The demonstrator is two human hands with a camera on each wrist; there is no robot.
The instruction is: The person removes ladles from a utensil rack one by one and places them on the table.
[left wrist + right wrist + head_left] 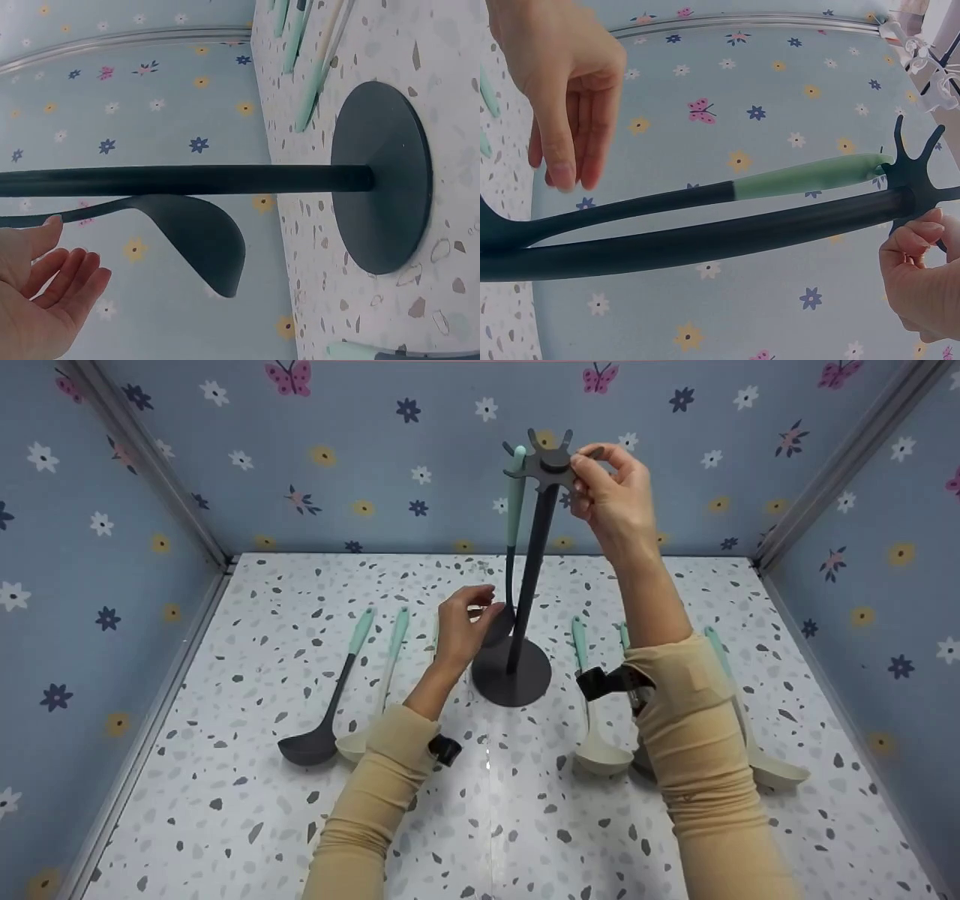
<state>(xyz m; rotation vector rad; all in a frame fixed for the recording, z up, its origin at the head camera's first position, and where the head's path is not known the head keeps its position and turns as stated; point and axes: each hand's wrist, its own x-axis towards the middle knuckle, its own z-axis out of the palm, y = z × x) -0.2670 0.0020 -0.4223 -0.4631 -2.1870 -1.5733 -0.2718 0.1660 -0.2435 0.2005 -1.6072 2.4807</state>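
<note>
A dark utensil stand [534, 577] with a round base and a ring of hooks stands upright on the table. From a left-hand hook hangs a ladle [515, 514] with a mint handle and dark bowl, close along the pole. My right hand [619, 502] pinches one of the hooks on the opposite side of the stand's top. Beside the ladle's lower part is my left hand [461, 630], fingers loosely bent and holding nothing. In the right wrist view that left hand [574, 97] appears apart from the ladle's dark shaft.
On the left lie a dark ladle [311, 742] and a beige ladle [352, 745], with another mint handle partly hidden by my left hand. To the right lie two beige ladles [602, 755] [780, 772] and a dark-bowled utensil [643, 765] mostly behind my sleeve. Flowered walls [420, 517] enclose the table.
</note>
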